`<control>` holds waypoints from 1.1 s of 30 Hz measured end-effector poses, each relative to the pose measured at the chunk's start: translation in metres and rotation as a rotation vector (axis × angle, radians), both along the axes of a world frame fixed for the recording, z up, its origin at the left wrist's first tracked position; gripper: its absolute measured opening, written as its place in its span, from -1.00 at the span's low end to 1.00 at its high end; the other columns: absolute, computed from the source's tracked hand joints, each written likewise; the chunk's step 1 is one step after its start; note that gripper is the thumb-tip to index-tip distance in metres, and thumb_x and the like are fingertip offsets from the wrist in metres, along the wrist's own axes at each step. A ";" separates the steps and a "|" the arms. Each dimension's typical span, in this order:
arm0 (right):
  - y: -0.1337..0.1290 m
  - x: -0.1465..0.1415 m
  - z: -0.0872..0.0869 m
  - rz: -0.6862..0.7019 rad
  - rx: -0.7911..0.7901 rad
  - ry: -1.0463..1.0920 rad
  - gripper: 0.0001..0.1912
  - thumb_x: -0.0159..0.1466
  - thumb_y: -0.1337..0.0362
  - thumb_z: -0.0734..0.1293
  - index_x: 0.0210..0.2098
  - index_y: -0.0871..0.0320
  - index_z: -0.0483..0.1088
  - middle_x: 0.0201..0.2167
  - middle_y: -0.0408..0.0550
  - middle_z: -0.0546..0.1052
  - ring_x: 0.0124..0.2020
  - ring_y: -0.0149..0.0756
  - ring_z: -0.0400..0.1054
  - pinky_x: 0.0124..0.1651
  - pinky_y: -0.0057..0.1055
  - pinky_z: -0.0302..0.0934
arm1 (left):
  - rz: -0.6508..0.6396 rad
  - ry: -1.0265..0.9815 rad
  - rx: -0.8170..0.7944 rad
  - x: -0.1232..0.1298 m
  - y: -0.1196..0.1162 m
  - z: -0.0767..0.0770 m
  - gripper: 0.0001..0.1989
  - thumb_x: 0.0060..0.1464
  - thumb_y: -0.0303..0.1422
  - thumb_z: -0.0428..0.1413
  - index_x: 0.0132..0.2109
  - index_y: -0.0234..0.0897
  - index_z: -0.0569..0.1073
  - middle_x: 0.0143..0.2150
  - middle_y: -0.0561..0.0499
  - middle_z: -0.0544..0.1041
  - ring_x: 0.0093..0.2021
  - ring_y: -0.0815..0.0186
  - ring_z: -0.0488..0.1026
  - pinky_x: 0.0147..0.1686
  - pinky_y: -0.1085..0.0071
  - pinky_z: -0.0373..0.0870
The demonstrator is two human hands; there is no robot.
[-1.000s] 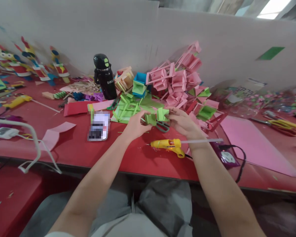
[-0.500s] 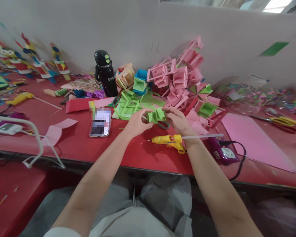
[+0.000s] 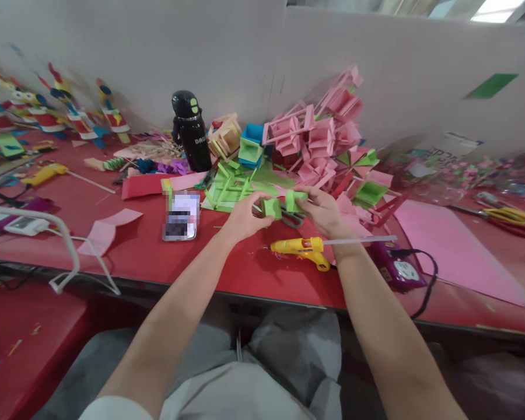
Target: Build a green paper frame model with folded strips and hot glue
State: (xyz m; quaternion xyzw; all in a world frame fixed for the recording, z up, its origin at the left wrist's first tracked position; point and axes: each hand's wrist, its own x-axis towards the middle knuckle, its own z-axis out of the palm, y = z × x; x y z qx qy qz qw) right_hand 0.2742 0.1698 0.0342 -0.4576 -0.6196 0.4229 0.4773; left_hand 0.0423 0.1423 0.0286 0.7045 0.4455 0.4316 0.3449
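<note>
Between the fingers of my left hand (image 3: 246, 218) is a small folded green paper piece (image 3: 272, 209). My right hand (image 3: 322, 212) grips a second green paper piece (image 3: 295, 202), with a narrow gap between the two. Scissors with dark grey-green handles (image 3: 292, 219) lie just behind and below the pieces, partly hidden. Nearer the table's front edge lies a yellow glue gun (image 3: 300, 246), its clear stick passing over my right wrist. Green paper strips (image 3: 230, 186) are spread beyond my left hand.
A black bottle (image 3: 193, 134) stands behind a phone (image 3: 181, 216). Pink folded paper shapes (image 3: 321, 137) pile up against the wall. A purple power socket (image 3: 398, 265) with a cable and a pink sheet (image 3: 455, 248) lie at the right.
The green pieces, close together before, are now apart, one in each hand. My right hand has shifted slightly right. The camera view has turned a little.
</note>
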 end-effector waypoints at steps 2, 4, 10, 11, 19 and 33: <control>-0.001 0.002 0.003 -0.013 -0.043 0.109 -0.55 0.04 0.04 0.52 -0.11 0.02 0.47 -0.29 -0.12 0.54 -0.26 -0.23 0.44 -0.09 -0.23 0.35 | 0.001 0.003 -0.004 0.000 0.000 0.000 -0.53 -0.05 -0.41 0.34 0.05 -0.20 0.49 -0.25 0.06 0.55 -0.38 0.38 0.46 -0.32 0.41 0.43; -0.003 0.003 0.005 -0.020 -0.090 0.164 -0.62 0.01 0.09 0.50 -0.20 0.04 0.46 -0.32 -0.11 0.55 -0.29 -0.23 0.44 -0.13 -0.24 0.34 | 0.002 0.007 -0.002 0.000 0.000 -0.001 -0.53 -0.04 -0.41 0.34 0.05 -0.20 0.49 -0.24 0.06 0.55 -0.38 0.38 0.45 -0.33 0.41 0.43; -0.005 -0.001 0.006 0.036 -0.184 0.202 -0.71 0.02 0.12 0.47 -0.33 0.05 0.36 -0.31 -0.05 0.58 -0.21 -0.11 0.51 -0.11 -0.12 0.42 | -0.005 0.019 0.022 0.001 0.000 -0.003 -0.52 -0.02 -0.35 0.35 0.07 -0.20 0.49 -0.15 0.01 0.57 -0.34 0.37 0.46 -0.28 0.39 0.44; -0.006 -0.002 0.006 0.049 -0.186 0.215 -0.70 0.03 0.11 0.47 -0.33 0.04 0.34 -0.29 -0.04 0.59 -0.19 -0.09 0.52 -0.10 -0.10 0.43 | -0.011 0.018 0.027 0.001 0.000 -0.004 -0.52 -0.02 -0.35 0.34 0.07 -0.20 0.49 -0.13 0.00 0.57 -0.33 0.37 0.46 -0.28 0.39 0.44; -0.001 0.000 -0.001 -0.036 -0.165 0.287 -0.66 0.01 0.14 0.49 -0.25 0.00 0.36 -0.38 -0.21 0.52 -0.37 -0.29 0.46 -0.22 -0.22 0.41 | -0.010 0.036 0.044 0.001 0.001 -0.006 -0.53 -0.02 -0.36 0.35 0.07 -0.19 0.49 -0.07 0.00 0.59 -0.31 0.37 0.46 -0.24 0.40 0.43; -0.005 -0.002 0.002 -0.009 -0.217 0.302 -0.63 -0.05 0.17 0.63 -0.32 0.07 0.49 -0.40 -0.19 0.53 -0.38 -0.35 0.41 -0.24 -0.37 0.37 | -0.004 0.039 0.024 0.003 0.000 -0.004 -0.53 -0.03 -0.39 0.35 0.06 -0.22 0.49 -0.24 0.06 0.53 -0.37 0.39 0.42 -0.29 0.41 0.40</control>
